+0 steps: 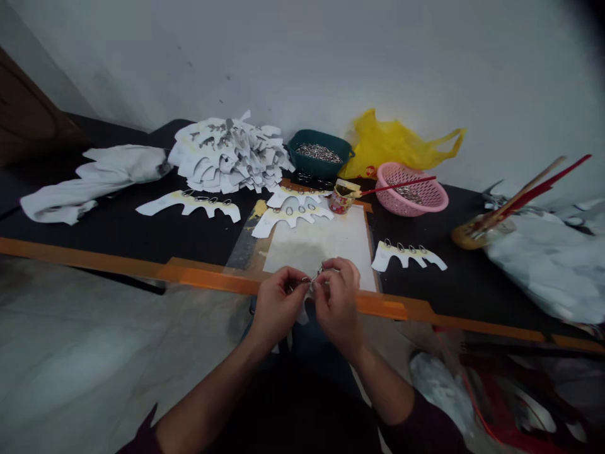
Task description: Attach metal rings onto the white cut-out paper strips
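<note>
L of the white board (347, 236), a scalloped strip (189, 203) w/ metal rings lies flat, big pile of similar strips (231, 157) behind it. At board's front edge, L hand (278, 302) is nearly closed, thumb & fingertips pinching by a small metal ring (306, 280); a white piece (303, 315) hangs just below. R hand (338, 299) is curled, fingertips pinched at same spot; too small to tell which has ring vs. piece. Prob. best: one hand steady as clamp, other making small moves; press on metal, not the thin-looking edge, so it doesn't crease/tear. Small pot (341, 200) sits at board's back edge; pink basket (412, 195) w/ metal bits is back-R of board, another ringed strip (409, 255) just R.
</note>
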Motion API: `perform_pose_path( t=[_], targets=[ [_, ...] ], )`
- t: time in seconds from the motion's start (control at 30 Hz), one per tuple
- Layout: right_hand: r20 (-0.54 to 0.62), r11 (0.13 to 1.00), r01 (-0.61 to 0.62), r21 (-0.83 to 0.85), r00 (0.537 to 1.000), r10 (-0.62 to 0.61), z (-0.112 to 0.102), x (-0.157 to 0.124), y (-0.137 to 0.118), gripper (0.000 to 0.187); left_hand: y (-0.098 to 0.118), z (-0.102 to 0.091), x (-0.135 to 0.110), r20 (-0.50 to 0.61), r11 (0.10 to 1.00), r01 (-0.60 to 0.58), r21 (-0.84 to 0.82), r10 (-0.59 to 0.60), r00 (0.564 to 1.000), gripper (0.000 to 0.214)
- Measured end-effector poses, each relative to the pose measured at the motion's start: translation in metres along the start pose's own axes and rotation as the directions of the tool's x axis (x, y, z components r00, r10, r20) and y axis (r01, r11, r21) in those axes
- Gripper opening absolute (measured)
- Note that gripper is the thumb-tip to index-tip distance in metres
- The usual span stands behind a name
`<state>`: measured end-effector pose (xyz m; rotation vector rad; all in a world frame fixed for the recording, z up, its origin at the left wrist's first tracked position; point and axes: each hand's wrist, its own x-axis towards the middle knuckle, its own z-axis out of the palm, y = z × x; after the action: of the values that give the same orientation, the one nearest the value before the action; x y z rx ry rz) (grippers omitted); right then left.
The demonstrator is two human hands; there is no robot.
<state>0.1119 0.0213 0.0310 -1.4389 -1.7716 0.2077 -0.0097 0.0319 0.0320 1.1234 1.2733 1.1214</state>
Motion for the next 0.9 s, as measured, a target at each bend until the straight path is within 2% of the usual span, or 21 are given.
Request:
perform_pose_path(
  t=[0.07, 0.23, 0.3, 0.43, 0.53, 0.63, 0.7, 0.73, 0.77, 0.8, 0.83, 0.9],
  targets=[
    [0.025, 1.000, 0.010, -0.002, 1.000, -0.010, -0.002, 0.003, -0.001, 0.010, 0.002, -0.002, 0.000, 0.000, 1.000, 0.009, 0.004, -0.009, 1.000, 0.010],
    [0.173, 0.998, 0.055, 0.019, 0.983, -0.057, -0.007, 0.008, -0.001, 0.014, 0.007, -0.006, 0.001, 0.029, 0.999, 0.041, -0.027, -0.041, 0.999, 0.010],
    [0.189, 0.998, 0.053, 0.037, 0.980, -0.059, -0.008, 0.008, 0.000, 0.013, 0.009, -0.006, 0.000, 0.048, 0.996, 0.066, -0.060, -0.063, 0.997, 0.010],
    [0.205, 0.992, -0.028, 0.120, 0.979, 0.003, -0.011, 0.006, 0.000, 0.010, 0.013, -0.006, 0.000, 0.081, 0.987, 0.113, -0.115, -0.104, 0.991, 0.012],
    [0.296, 0.951, -0.148, 0.271, 0.953, 0.064, -0.016, 0.010, -0.001, 0.020, 0.020, -0.011, 0.004, 0.167, 0.982, 0.145, -0.117, -0.125, 0.978, 0.013],
    [0.439, 0.812, -0.349, 0.468, 0.889, 0.129, -0.026, 0.019, -0.004, 0.028, 0.036, -0.023, 0.015, 0.401, 0.993, 0.109, -0.046, -0.081, 0.913, 0.014],
    [0.504, 0.639, -0.506, 0.580, 0.839, 0.206, -0.032, 0.024, -0.008, 0.027, 0.048, -0.031, 0.024, 0.511, 0.998, -0.059, 0.023, 0.039, 0.859, 0.025],
    [0.515, 0.542, -0.559, 0.627, 0.820, 0.250, -0.033, 0.026, -0.010, 0.027, 0.053, -0.033, 0.028, 0.515, 0.976, -0.205, 0.078, 0.136, 0.846, 0.032],
    [0.509, 0.457, -0.589, 0.667, 0.808, 0.297, -0.033, 0.027, -0.011, 0.027, 0.056, -0.035, 0.032, 0.489, 0.913, -0.375, 0.158, 0.258, 0.833, 0.036],
    [0.485, 0.393, -0.593, 0.703, 0.803, 0.346, -0.032, 0.027, -0.013, 0.028, 0.056, -0.035, 0.035, 0.446, 0.800, -0.541, 0.259, 0.398, 0.802, 0.037],
    [0.447, 0.352, -0.582, 0.733, 0.802, 0.396, -0.030, 0.026, -0.013, 0.028, 0.055, -0.035, 0.037, 0.406, 0.646, -0.669, 0.367, 0.536, 0.740, 0.034],
    [0.357, 0.341, -0.551, 0.761, 0.796, 0.489, -0.024, 0.023, -0.013, 0.027, 0.045, -0.032, 0.037, 0.389, 0.340, -0.783, 0.521, 0.722, 0.573, 0.022]
  ],
)
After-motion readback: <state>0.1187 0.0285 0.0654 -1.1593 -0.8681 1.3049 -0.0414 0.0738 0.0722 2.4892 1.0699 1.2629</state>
